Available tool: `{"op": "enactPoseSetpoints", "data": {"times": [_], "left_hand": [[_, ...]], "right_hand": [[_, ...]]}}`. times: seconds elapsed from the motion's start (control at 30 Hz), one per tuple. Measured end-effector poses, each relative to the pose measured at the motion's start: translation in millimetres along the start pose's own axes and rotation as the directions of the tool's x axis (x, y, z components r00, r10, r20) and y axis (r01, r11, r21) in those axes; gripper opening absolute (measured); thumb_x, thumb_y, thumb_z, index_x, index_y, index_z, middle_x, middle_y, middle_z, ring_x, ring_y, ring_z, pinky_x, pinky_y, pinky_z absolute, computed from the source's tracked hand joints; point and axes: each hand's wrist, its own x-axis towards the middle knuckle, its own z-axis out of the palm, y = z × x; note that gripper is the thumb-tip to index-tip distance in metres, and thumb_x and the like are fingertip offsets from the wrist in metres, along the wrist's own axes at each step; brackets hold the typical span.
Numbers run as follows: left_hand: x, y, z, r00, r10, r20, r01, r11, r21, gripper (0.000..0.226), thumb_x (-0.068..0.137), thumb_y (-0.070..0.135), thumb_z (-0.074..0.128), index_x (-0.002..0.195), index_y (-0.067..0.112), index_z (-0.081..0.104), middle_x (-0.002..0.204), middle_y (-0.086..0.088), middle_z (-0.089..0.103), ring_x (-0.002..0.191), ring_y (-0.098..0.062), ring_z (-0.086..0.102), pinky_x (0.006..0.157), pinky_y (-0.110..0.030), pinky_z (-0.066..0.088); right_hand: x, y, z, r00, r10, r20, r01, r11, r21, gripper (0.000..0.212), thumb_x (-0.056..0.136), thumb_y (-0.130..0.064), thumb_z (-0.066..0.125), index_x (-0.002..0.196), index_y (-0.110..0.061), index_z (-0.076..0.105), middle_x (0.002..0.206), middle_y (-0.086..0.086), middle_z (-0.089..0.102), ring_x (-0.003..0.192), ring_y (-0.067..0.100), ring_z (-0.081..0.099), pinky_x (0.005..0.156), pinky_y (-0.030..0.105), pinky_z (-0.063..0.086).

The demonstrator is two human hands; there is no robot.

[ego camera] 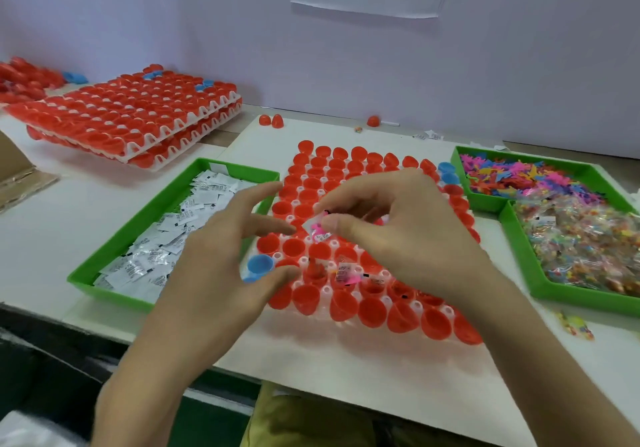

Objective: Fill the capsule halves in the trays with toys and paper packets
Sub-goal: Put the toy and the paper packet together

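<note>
Pinching a small white paper packet (317, 231) with a blurred pink bit, the right hand (408, 238) hides some red plastic capsule halves (313, 183); the left hand (214, 259) hovers, grip released.

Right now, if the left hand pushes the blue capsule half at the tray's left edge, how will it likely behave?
The blue capsule half looks like thin, stiff plastic, so it is probably very light. It sits tilted at the edge of the tray, so a nudge may tip it out. Its rounded shell would likely roll on the white board.
</note>
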Motion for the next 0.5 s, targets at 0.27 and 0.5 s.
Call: {"op": "enactPoseSetpoints", "data": {"times": [0.27,0.5], "left_hand": [[4,-24,-2,0.983,-0.096,0.157,0.093,0.995,0.027,0.093,0.07,0.039,0.084,0.139,0.062,0.026,0.106,0.031,0.065,0.118,-0.005,0.056,0.11,-0.047,0.037],[7,-32,5,0.981,-0.101,0.165,0.1,0.995,0.011,0.087,0.072,0.029,0.087,0.134,0.053,0.032,0.101,0.03,0.065,0.11,0.016,0.051,0.116,-0.054,0.028]], "right_hand": [[33,15,36,0.958,-0.052,0.282,0.106,0.978,-0.179,0.019,0.087,-0.013,0.076,0.103,-0.023,0.076,0.08,-0.012,0.073,0.076,0.003,0.067,0.076,0.029,0.056],[33,16,48,0.925,-0.042,0.378,0.132,0.968,-0.216,0.039,0.084,-0.007,0.072,0.116,-0.024,0.057,0.078,-0.009,0.071,0.076,0.006,0.067,0.075,0.032,0.058]]}}
